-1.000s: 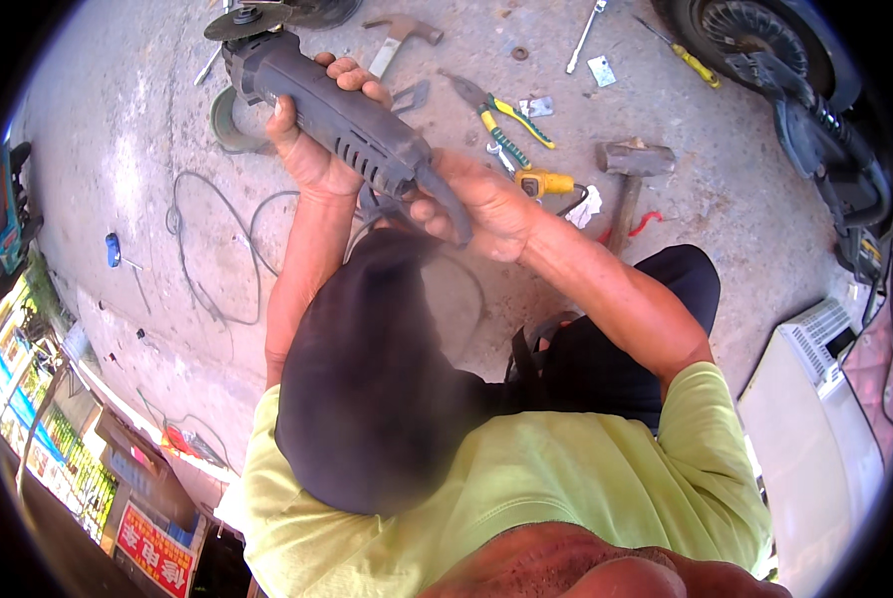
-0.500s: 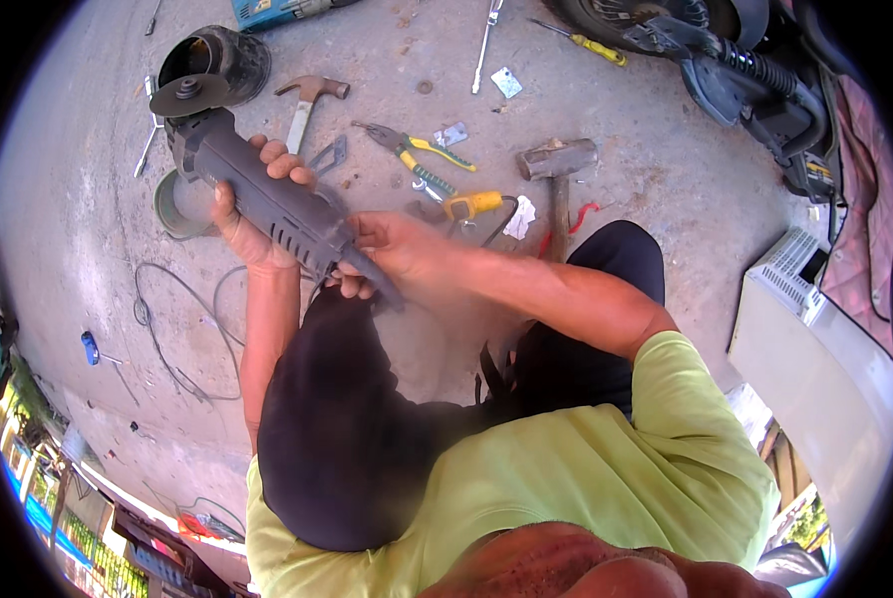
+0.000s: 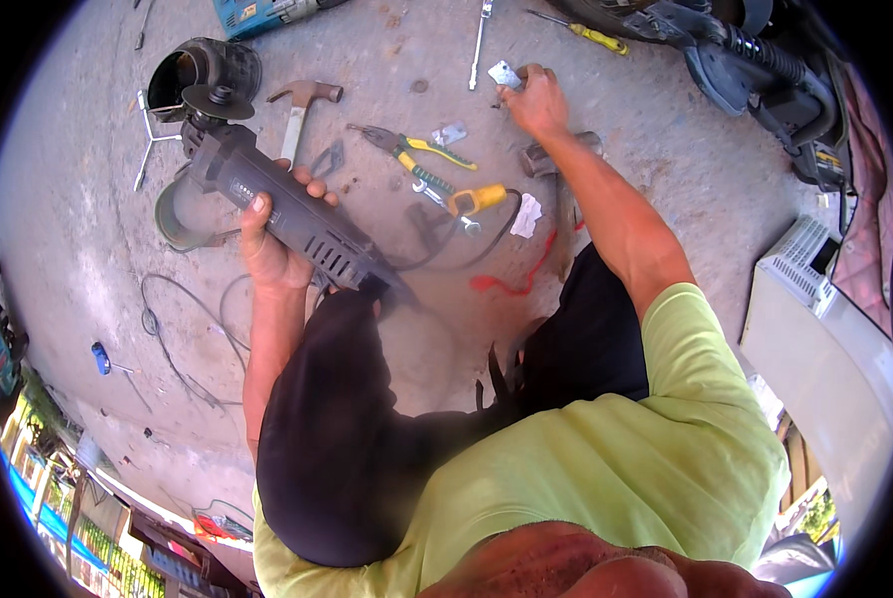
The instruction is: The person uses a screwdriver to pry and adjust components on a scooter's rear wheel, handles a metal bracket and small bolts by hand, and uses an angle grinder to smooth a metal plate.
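Observation:
My left hand is wrapped round the body of a dark angle grinder, thumb on top. Its disc points away from me to the far left, and its rear end rests near my left knee. Stretched out ahead, my right hand has its fingertips closed on the edge of a small shiny metal plate at the floor. Left of that plate lies a long metal rod-like tool. The hammer with a wooden handle is partly covered by my right forearm.
Pliers, a claw hammer, a yellow-handled tool with a cord and a red strip lie on the concrete. A dark round housing stands far left, a screwdriver far right. A white casing stands at right.
My right hand has left the grinder's rear end and reached forward to the small metal plate. My left hand still holds the grinder, which has shifted slightly right and nearer.

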`<state>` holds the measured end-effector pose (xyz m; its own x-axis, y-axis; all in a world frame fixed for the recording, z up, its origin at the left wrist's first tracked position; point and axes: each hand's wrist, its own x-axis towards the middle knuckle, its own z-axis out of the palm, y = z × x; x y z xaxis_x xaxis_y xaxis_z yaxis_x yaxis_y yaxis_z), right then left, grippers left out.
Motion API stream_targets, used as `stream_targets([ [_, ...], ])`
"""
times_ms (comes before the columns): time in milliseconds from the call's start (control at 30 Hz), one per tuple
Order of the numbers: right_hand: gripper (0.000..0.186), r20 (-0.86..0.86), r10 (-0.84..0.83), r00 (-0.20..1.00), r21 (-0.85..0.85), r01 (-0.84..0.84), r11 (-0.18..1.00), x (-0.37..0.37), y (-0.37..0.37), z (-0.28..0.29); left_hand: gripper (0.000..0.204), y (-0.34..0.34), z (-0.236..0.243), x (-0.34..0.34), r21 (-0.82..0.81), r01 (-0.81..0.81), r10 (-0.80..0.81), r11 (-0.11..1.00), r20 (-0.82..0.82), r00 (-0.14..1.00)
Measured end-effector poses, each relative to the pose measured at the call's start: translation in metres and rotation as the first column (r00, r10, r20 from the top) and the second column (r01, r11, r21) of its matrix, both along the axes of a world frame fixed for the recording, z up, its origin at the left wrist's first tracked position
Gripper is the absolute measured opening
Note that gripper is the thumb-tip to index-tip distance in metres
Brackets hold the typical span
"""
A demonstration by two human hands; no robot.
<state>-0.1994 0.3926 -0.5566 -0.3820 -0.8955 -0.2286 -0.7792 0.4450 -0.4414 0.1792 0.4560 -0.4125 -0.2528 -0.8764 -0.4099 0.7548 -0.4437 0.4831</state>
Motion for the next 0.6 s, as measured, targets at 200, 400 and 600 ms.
stream_targets([
  [200,0.049,0.138,-0.009,0.990,0.043,0.003,0.999,-0.006,-0.008,-0.003,0.047,0.009,0.001,-0.004,0.048,0.072,-0.078,0.996,0.126,0.989],
  [400,0.028,0.586,-0.105,0.804,0.095,0.060,0.994,0.001,0.003,0.052,0.051,0.009,0.008,-0.011,0.033,0.150,-0.151,0.988,0.392,0.908],
  [600,0.030,0.823,-0.245,0.512,0.224,0.104,0.969,0.024,0.025,0.118,0.044,0.007,0.019,-0.025,0.080,0.258,-0.238,0.963,0.703,0.670],
])
